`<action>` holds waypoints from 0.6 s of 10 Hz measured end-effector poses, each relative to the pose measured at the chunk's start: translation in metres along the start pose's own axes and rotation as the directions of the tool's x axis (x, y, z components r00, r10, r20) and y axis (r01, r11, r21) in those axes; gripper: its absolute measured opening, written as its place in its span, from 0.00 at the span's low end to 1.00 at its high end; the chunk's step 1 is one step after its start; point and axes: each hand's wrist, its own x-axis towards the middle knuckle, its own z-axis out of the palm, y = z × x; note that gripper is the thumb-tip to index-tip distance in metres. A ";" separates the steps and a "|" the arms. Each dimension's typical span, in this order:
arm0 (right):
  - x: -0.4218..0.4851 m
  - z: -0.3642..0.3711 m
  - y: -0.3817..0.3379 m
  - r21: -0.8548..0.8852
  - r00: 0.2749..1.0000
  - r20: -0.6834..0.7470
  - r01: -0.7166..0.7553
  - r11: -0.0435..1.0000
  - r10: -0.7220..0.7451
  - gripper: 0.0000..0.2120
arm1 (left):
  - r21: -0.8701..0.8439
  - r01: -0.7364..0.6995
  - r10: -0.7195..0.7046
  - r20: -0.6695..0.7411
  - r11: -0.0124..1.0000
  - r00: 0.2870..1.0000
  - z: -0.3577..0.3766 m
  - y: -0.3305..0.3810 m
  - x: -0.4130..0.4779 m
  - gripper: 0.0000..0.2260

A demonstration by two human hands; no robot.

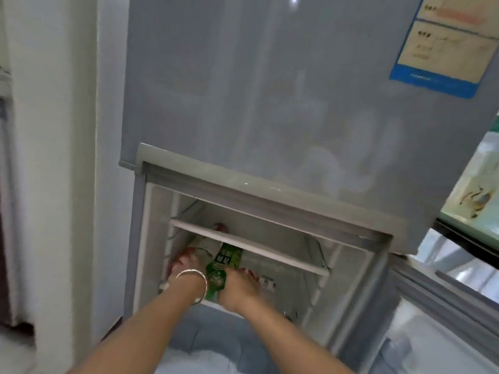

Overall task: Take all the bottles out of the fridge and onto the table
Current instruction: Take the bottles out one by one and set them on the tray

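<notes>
The fridge's lower compartment stands open, with several bottles lying on its floor under a white shelf. My left hand, with a silver bangle on the wrist, curls over a red-labelled bottle at the left. My right hand closes over a red-and-white labelled bottle at the right. A green-labelled bottle lies between the two hands, touching my right thumb. A grey bottle lies behind my left hand, and a red cap shows further back.
The grey upper fridge door is closed and carries a blue-edged sticker. The lower door hangs open to the right. A white wall flanks the fridge on the left. A light cloth lies below the compartment.
</notes>
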 end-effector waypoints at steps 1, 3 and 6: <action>0.031 0.011 0.007 0.029 1.000 -0.029 -0.006 1.000 0.007 0.20 | -0.203 0.039 -0.048 -0.039 0.978 0.998 0.007 0.008 0.019 0.28; 0.057 0.026 0.011 0.097 0.996 -0.086 0.042 0.994 -0.034 0.21 | -0.405 0.088 -0.146 -0.115 0.910 0.983 0.022 0.013 0.048 0.25; 0.023 0.011 0.011 0.147 0.988 -0.154 0.042 0.988 -0.019 0.25 | -0.514 -0.049 0.060 0.005 0.856 0.998 -0.016 0.023 -0.014 0.17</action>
